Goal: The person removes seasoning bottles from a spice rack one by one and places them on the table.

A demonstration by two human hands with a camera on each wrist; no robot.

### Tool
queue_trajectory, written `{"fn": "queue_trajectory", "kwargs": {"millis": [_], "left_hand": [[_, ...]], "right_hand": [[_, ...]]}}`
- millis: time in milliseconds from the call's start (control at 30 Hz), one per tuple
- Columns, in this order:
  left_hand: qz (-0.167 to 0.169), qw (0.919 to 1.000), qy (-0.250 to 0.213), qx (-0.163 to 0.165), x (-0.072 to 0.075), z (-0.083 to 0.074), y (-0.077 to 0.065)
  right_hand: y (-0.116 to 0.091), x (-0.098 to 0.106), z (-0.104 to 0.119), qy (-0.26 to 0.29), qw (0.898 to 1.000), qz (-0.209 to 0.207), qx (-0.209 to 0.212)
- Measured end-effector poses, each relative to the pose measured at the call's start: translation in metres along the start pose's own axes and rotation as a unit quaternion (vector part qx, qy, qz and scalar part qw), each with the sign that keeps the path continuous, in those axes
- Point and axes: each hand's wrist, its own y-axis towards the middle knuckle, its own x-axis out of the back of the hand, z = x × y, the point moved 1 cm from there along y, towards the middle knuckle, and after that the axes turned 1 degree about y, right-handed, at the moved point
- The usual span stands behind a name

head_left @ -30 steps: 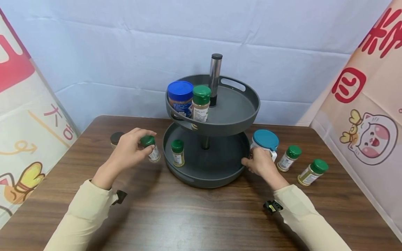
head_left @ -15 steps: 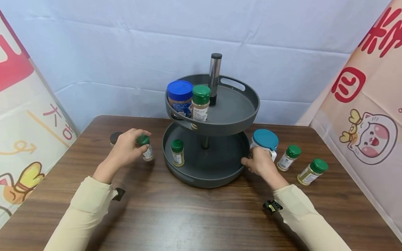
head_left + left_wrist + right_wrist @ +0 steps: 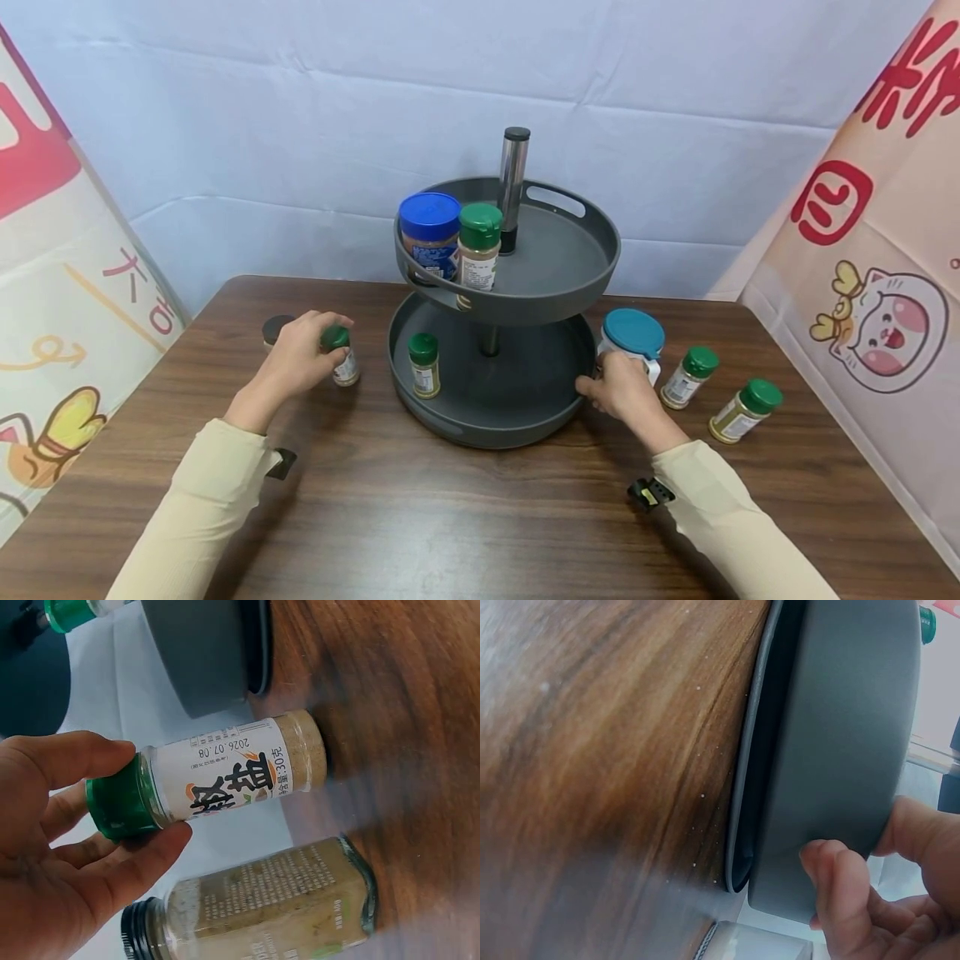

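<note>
My left hand (image 3: 300, 354) pinches a small spice jar (image 3: 346, 367) by its green lid, left of the two-tier turntable (image 3: 525, 392). In the left wrist view, thumb and fingers lie on either side of the lid, and the jar's base (image 3: 307, 750) is right at the wooden table. A larger black-lidded jar (image 3: 262, 900) stands beside it, partly behind the hand in the head view. My right hand (image 3: 622, 387) grips the right rim of the lower tier. In the right wrist view, its fingers (image 3: 840, 885) press the grey outer wall (image 3: 832, 750).
On the upper tier are a blue-lidded jar (image 3: 431, 237) and a green-lidded jar (image 3: 480, 250). Another green-lidded jar (image 3: 425, 367) stands on the lower tier at left. Behind my right hand is a teal-lidded container (image 3: 634, 333); two green-lidded jars (image 3: 688, 379) stand farther right.
My left hand has moved a short way left with the spice jar, away from the turntable, and the jar stands more upright. The right hand and the turntable look unmoved.
</note>
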Motion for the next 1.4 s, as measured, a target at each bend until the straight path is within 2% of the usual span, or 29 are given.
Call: {"fn": "queue_trajectory", "kwargs": {"millis": [367,1000,1167,1400], "left_hand": [[-0.003,1.0000,0.005,0.001,-0.004,0.006,0.003],[0.010,0.9998,0.010,0.012,-0.002,0.003,0.002],[0.022,0.9991,0.035,0.004,0.004,0.000,0.001],[0.026,0.9953,0.087,-0.032,0.016,-0.011,0.001]], "right_hand": [[0.000,-0.001,-0.001,0.004,1.000,-0.005,0.000],[-0.001,-0.001,-0.001,0.006,1.000,-0.002,-0.001],[0.000,0.000,-0.001,0.003,1.000,-0.001,-0.004],[0.000,0.000,0.000,0.005,1.000,0.004,-0.006]]}}
